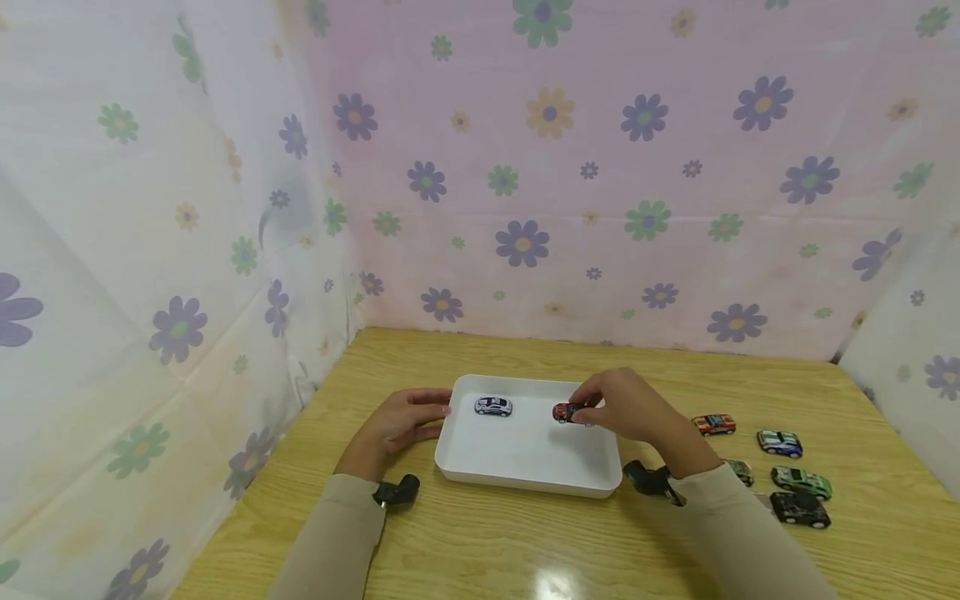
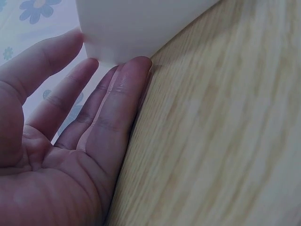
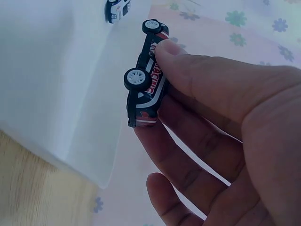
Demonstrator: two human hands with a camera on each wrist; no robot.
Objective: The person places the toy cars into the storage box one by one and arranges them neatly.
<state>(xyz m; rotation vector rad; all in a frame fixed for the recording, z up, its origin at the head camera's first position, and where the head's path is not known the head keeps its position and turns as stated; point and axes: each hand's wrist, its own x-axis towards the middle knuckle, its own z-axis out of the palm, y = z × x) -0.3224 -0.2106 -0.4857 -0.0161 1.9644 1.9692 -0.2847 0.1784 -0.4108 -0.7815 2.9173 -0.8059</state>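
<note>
The tray [image 1: 525, 467] sits mid-table [image 1: 487, 550] with two toy cars in it, one [image 1: 492, 406] left of the other [image 1: 566, 412], and more cars [image 1: 787, 467] off to its right.

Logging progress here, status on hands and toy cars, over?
Right hand pinching red car over white tray. Left hand flat against tray's edge. White car inside. Nothing blocking.
</note>
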